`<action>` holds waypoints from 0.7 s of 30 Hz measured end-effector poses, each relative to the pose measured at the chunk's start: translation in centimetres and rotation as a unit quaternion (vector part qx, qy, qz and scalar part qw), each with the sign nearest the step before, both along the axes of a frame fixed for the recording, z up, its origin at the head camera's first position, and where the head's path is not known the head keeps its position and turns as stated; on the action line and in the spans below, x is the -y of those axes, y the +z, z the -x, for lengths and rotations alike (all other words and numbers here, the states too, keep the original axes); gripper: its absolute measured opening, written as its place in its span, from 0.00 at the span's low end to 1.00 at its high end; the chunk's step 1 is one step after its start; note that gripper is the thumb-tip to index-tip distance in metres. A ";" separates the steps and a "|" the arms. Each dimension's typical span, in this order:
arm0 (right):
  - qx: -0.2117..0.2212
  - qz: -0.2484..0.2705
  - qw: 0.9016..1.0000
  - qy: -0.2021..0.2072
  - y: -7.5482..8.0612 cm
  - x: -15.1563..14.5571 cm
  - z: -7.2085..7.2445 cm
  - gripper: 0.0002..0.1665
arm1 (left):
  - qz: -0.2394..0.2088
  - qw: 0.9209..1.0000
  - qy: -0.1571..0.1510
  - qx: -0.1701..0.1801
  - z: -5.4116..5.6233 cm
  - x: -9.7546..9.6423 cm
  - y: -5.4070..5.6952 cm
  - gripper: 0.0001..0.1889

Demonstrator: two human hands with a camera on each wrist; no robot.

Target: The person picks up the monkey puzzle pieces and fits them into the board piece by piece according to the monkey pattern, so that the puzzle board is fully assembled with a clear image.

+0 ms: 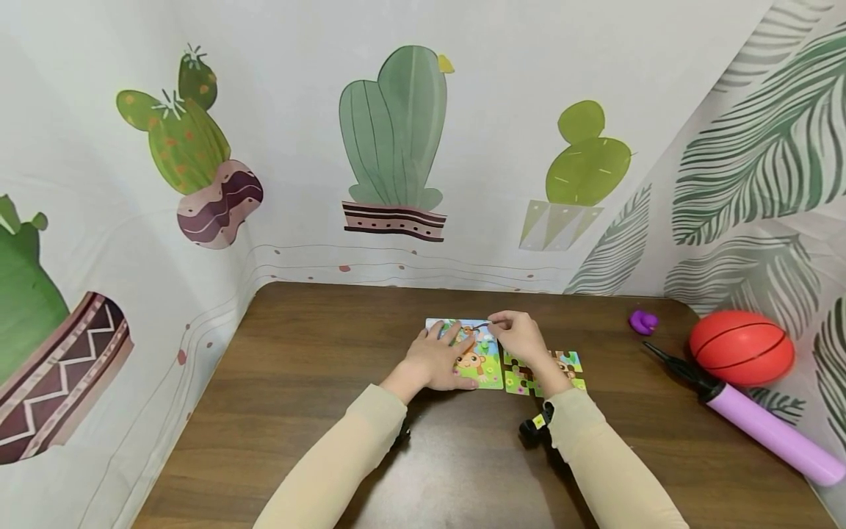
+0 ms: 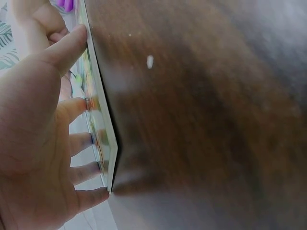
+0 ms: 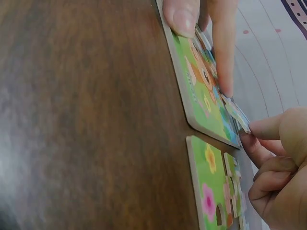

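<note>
A picture puzzle board (image 1: 490,373) with a cartoon monkey on green lies flat on the table. My left hand (image 1: 435,361) is spread across its left part, fingertips resting on the picture and the thumb at its near edge. At the board's upper right corner, my right hand (image 1: 521,339) pinches a puzzle piece (image 3: 238,115) between thumb and index finger. In the right wrist view that piece is tilted, one edge lifted from the board. Right beside the board, partly hidden under my right wrist, lie joined puzzle pieces (image 1: 518,383) with flowers and gaps among them.
On the table's right side are a purple rubber duck (image 1: 643,322), a red ball (image 1: 742,347) and a lilac hand pump (image 1: 773,430) with a black nozzle end. A cloth printed with cacti (image 1: 395,139) hangs behind the brown table (image 1: 297,353).
</note>
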State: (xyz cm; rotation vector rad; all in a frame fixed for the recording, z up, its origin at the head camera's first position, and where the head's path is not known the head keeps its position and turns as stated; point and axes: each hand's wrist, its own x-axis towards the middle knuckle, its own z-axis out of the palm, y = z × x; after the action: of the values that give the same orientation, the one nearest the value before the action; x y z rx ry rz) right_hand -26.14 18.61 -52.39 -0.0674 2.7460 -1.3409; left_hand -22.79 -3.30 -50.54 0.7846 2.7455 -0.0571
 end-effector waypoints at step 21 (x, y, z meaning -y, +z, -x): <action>-0.007 -0.049 0.999 -0.018 0.2 1.0 -0.2 0.14 | 0.002 1.000 0.004 0.004 0.1 -0.1 -0.1 0.51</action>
State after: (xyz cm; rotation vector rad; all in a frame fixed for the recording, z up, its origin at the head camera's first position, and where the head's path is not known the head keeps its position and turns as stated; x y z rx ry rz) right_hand -25.90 17.62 -52.18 -0.0200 2.8334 -1.2164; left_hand -22.93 -3.15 -50.62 0.7702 2.7400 -0.0581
